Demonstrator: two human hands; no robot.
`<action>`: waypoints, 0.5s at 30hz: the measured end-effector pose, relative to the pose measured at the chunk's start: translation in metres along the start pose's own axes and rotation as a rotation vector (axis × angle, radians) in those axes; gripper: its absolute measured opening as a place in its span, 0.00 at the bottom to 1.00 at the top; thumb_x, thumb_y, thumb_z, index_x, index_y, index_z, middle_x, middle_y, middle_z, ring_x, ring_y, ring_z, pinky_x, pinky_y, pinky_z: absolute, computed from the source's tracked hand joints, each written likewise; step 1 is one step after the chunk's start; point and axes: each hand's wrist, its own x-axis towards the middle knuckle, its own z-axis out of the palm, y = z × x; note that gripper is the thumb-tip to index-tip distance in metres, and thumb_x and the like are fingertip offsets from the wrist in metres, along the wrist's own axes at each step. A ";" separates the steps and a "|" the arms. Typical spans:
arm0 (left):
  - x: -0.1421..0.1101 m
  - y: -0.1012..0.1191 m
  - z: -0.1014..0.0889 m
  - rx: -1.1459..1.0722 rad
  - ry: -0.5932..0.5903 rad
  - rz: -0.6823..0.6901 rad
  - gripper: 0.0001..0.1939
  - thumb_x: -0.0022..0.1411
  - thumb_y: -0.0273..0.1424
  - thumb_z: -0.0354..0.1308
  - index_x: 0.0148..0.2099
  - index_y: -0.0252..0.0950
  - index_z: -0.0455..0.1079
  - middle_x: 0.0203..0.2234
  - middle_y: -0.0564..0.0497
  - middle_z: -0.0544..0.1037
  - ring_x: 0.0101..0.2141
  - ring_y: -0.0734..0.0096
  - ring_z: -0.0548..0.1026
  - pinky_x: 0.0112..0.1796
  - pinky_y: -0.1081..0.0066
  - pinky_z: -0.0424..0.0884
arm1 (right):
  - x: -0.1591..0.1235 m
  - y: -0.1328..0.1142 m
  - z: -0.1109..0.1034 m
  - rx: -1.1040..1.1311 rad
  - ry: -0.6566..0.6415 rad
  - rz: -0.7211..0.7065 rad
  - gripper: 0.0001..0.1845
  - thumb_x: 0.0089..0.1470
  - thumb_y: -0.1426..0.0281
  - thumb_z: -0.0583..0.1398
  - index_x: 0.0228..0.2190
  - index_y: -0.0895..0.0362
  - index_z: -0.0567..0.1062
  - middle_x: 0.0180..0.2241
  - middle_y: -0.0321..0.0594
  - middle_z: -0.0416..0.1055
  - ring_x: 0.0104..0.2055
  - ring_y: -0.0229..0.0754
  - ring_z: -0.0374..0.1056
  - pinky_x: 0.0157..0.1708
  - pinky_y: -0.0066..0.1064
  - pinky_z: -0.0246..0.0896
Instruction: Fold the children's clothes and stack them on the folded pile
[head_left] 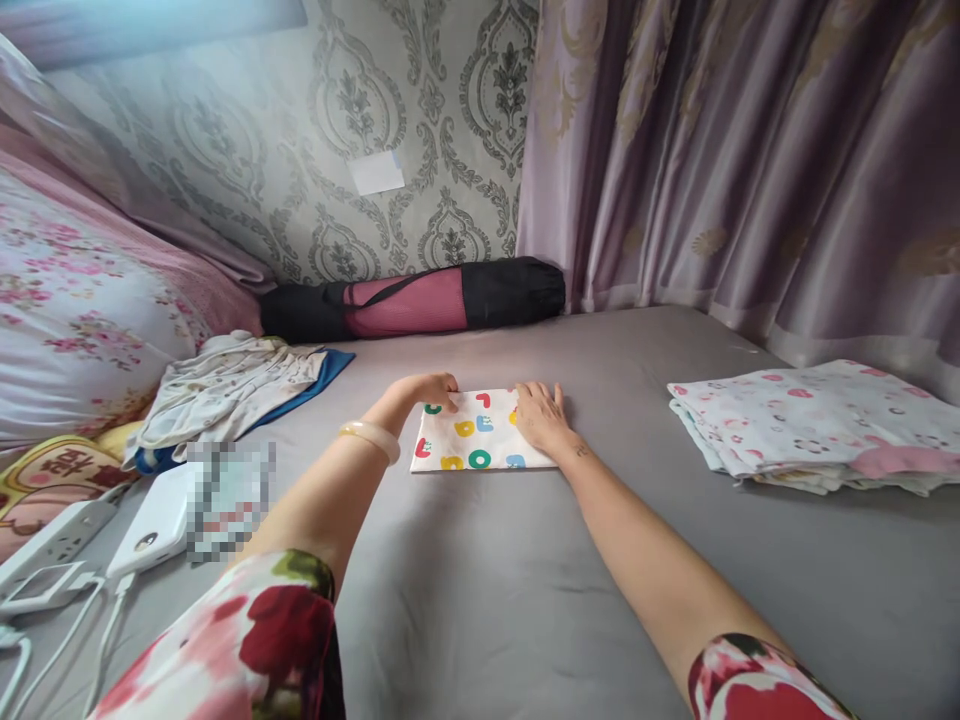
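Note:
A small folded cloth point(466, 455), white with colourful letter shapes, lies flat on the grey bed sheet point(465, 580). My left hand point(429, 389) is at its far left corner, thumb on top and fingers curled around the far edge, gripping it. A pale bangle circles that wrist. On the far right part of the cloth, my right hand point(545, 416) rests palm down with its fingers spread, covering that corner.
A stack of folded printed cloths point(817, 425) lies at the right. Crumpled clothes point(232, 385), a power bank point(154, 520) and a power strip point(60, 535) with cables are at the left. A black and pink rolled bag point(412, 303) lies along the wall.

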 end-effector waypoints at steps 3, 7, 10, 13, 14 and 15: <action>0.008 0.000 -0.009 0.047 -0.046 -0.057 0.38 0.44 0.43 0.64 0.58 0.40 0.67 0.54 0.45 0.74 0.45 0.59 0.76 0.40 0.72 0.70 | 0.000 0.000 0.000 -0.014 0.000 -0.001 0.24 0.59 0.76 0.46 0.55 0.60 0.67 0.55 0.53 0.66 0.60 0.50 0.56 0.64 0.53 0.31; 0.012 0.001 -0.016 0.082 -0.075 -0.123 0.43 0.38 0.45 0.67 0.59 0.41 0.66 0.53 0.43 0.74 0.45 0.55 0.75 0.39 0.70 0.70 | -0.001 -0.002 -0.002 -0.024 -0.008 0.007 0.23 0.60 0.74 0.47 0.55 0.60 0.67 0.55 0.53 0.65 0.60 0.51 0.56 0.64 0.51 0.33; 0.007 0.004 -0.016 0.087 -0.071 -0.109 0.39 0.39 0.45 0.66 0.56 0.39 0.69 0.52 0.43 0.75 0.44 0.56 0.75 0.37 0.71 0.68 | -0.001 -0.001 -0.003 -0.023 -0.013 0.010 0.24 0.61 0.74 0.46 0.55 0.60 0.67 0.54 0.53 0.66 0.59 0.51 0.56 0.64 0.51 0.33; -0.005 0.007 -0.014 0.068 -0.029 -0.042 0.32 0.42 0.41 0.63 0.51 0.37 0.71 0.46 0.45 0.78 0.40 0.60 0.75 0.34 0.73 0.67 | 0.000 0.000 -0.002 -0.006 -0.015 0.005 0.24 0.61 0.74 0.44 0.56 0.60 0.66 0.55 0.53 0.65 0.60 0.51 0.56 0.64 0.53 0.33; -0.010 0.008 -0.014 0.054 -0.007 -0.013 0.29 0.43 0.40 0.62 0.49 0.36 0.72 0.43 0.46 0.78 0.38 0.62 0.75 0.32 0.74 0.66 | 0.001 0.000 -0.002 0.007 -0.017 -0.001 0.25 0.61 0.75 0.44 0.57 0.60 0.65 0.57 0.52 0.64 0.61 0.50 0.54 0.64 0.53 0.33; -0.016 0.008 -0.015 0.037 0.018 0.021 0.26 0.44 0.38 0.61 0.47 0.36 0.72 0.40 0.47 0.79 0.37 0.64 0.74 0.31 0.74 0.65 | 0.002 0.000 -0.003 0.022 -0.021 -0.009 0.26 0.60 0.75 0.44 0.58 0.60 0.64 0.58 0.52 0.62 0.62 0.50 0.52 0.64 0.53 0.32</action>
